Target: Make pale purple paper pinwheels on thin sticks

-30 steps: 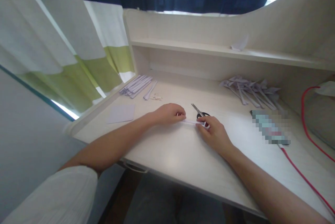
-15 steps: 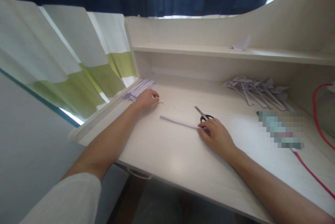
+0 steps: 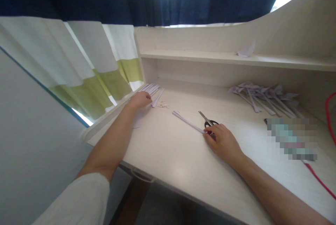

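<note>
My right hand (image 3: 223, 142) rests on the desk, thumb and fingers pinching one end of a long, thin folded paper strip (image 3: 187, 122). The strip points away to the left. Just beyond those fingers lies a pair of scissors (image 3: 207, 120) with black handles, blades pointing away. At the desk's left side my left hand (image 3: 141, 99) is curled, fingertips beside a pile of folded paper strips (image 3: 151, 88); what is in its fingers, if anything, is hidden. One strip (image 3: 158, 97) lies apart, right of those fingertips. Under my left forearm a pale paper piece (image 3: 136, 124) shows partly.
Small beige bits (image 3: 163, 104) lie near my left hand. Several folded paper pieces with long stems (image 3: 262, 97) are heaped at the back right. A blurred phone-like object (image 3: 291, 139) with a red cable (image 3: 319, 179) lies at right. A folded paper (image 3: 246, 49) stands on the shelf (image 3: 194, 55).
My left hand has moved away from the beige bits to the strip pile. The strip in my right hand has turned, its far end now pointing further back. The view has shifted slightly.
</note>
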A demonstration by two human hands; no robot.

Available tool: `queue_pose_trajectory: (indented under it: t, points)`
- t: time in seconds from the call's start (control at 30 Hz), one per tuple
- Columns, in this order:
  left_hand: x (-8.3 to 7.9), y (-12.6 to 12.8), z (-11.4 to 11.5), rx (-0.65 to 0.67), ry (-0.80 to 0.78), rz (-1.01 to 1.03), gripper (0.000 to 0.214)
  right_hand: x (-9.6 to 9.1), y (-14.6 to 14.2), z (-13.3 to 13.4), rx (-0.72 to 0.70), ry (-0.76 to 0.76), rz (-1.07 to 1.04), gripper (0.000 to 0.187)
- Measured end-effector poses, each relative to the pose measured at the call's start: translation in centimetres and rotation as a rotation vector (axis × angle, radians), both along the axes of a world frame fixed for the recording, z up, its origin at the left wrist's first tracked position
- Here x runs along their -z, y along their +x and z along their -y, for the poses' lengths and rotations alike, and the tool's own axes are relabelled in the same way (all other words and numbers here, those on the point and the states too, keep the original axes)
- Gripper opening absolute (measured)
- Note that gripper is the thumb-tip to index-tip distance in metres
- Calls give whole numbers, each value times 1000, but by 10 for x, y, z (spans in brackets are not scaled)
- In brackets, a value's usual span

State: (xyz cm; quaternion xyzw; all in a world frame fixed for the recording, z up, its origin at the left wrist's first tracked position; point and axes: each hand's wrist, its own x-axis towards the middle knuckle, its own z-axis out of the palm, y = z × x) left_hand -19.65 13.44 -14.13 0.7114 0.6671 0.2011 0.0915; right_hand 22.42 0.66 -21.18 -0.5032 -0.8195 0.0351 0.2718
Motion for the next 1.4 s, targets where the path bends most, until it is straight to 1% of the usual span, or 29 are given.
queue_pose_trajectory:
  t: [0.07,0.13,0.2,0.27,0.33,0.37,0.43,0.47,0.57,0.63,0.7,0.77,0.83,0.9,0.97,1.07,1.17,1.23,1.33,1.4]
  points:
    - [-7,-3,9,-30,-35,-36,23,-1,-1,1,2,-8,4,24]
    - [-15,-8,25,-49,-63,-68,28,-3,-2,2,-2,-18,18,24]
    - [-21,-16,49,-42,-103,-89,31,-5,-4,4,-1,-33,36,24]
    - [-21,-27,77,-24,-152,-103,32,-9,-8,5,1,-50,45,26]
    - [-15,-38,102,12,-189,-98,37,-14,-15,4,1,-69,39,27]
    - [-10,-44,113,36,-208,-88,43,-17,-20,1,2,-82,31,27]
    - [3,-53,128,109,-208,-53,49,-24,-32,-8,20,-118,5,28]
    - [9,-57,133,124,-185,-37,47,-28,-40,-16,39,-143,-11,29]
    - [24,-61,140,130,-138,-9,36,-39,-72,-45,128,-215,-47,28]
    - [29,-60,143,121,-111,2,28,-45,-98,-66,186,-261,-60,26]
    - [30,-58,146,104,-82,7,26,-50,-126,-83,232,-307,-63,24]
    - [29,-55,150,87,-59,8,28,-52,-153,-96,264,-353,-61,31]
    - [28,-52,154,77,-43,5,37,-52,-177,-106,286,-379,-60,35]
    - [29,-48,157,81,-23,-3,44,-51,-197,-112,297,-386,-64,36]
    - [32,-45,157,86,20,-22,46,-50,-212,-117,290,-375,-68,37]
    - [40,-45,154,100,91,-55,42,-49,-228,-118,240,-344,-76,37]
    - [46,-47,150,136,125,-71,35,-46,-241,-106,144,-320,-77,36]
    - [47,-49,149,138,127,-57,35,-42,-250,-92,39,-326,-66,31]
    - [44,-49,151,110,117,-2,37,-35,-260,-70,-148,-375,-34,14]
    - [42,-49,154,85,108,40,39,-31,-264,-60,-221,-398,-25,12]
